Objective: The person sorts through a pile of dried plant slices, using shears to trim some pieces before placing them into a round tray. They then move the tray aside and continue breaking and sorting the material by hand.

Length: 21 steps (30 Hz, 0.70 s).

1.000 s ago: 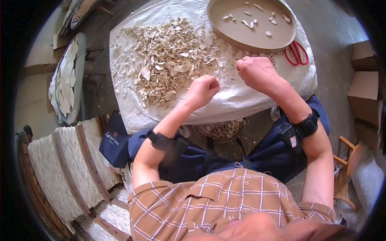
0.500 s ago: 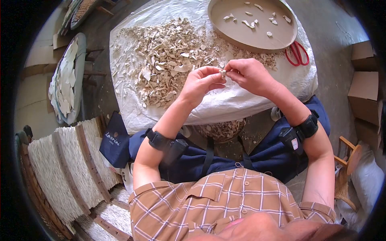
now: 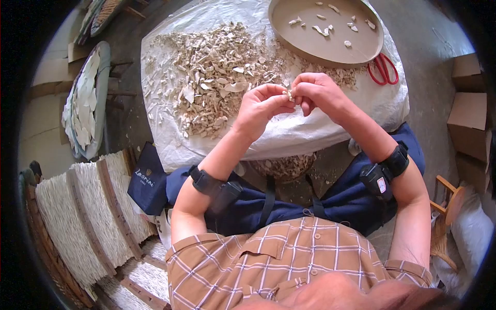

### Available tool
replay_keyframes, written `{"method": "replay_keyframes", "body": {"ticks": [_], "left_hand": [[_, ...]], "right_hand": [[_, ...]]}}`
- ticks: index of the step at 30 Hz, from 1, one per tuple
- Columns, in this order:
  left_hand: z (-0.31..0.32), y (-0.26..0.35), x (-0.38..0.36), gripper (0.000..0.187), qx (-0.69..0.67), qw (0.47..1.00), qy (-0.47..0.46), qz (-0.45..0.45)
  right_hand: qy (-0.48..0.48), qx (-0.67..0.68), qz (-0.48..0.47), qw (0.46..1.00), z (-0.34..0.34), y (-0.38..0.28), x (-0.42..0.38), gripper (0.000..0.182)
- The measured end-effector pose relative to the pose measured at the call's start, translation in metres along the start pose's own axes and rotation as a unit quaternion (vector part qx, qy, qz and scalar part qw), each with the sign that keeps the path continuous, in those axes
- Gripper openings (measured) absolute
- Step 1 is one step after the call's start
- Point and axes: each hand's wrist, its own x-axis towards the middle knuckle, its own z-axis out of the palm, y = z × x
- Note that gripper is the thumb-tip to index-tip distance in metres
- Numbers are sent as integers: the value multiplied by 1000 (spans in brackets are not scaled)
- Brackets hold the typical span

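My left hand (image 3: 262, 107) and my right hand (image 3: 319, 94) meet over the near side of the cloth-covered table. Between their fingertips is a small pale dried piece (image 3: 290, 95), pinched from both sides and partly hidden by the fingers. The fingers of both hands are closed on it. Left of my hands spreads a heap of dried pale flakes (image 3: 214, 77). Beyond my right hand stands a round shallow tray (image 3: 336, 44) with several similar pieces scattered in it.
Red-handled scissors (image 3: 383, 70) lie right of the tray on the white cloth (image 3: 163, 116). Below the table edge sits a basket of flakes (image 3: 284, 168). Stacked white material (image 3: 77, 222) stands at left, near a dark blue bag (image 3: 148, 181). Cardboard boxes (image 3: 467, 111) and a wooden stool (image 3: 454, 204) are at right.
My right hand has turned slightly and its lower fingers have curled downward. Both hands stay together at the small piece. The view has shifted very slightly.
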Motion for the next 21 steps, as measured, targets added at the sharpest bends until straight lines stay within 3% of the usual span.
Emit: {"method": "replay_keyframes", "body": {"ticks": [1,2,11,15,18,21], "left_hand": [[0,-1,0,11,-23,1000,-4,-5],[0,-1,1,11,-47,999,-8,-11],[-1,-2,2,8,-122,992,-15,-3],[2,1,3,11,-82,996,-10,28],[1,7,5,12,50,994,5,96],[3,12,4,13,54,991,4,121]], "right_hand": [[-10,116,62,991,0,0,0,14],[-12,139,78,987,0,-1,-1,12],[-30,288,72,954,7,7,-2,12],[-23,210,45,976,6,2,-1,17],[5,28,-43,999,6,-1,0,30],[6,16,-45,999,5,-3,0,25]]}}
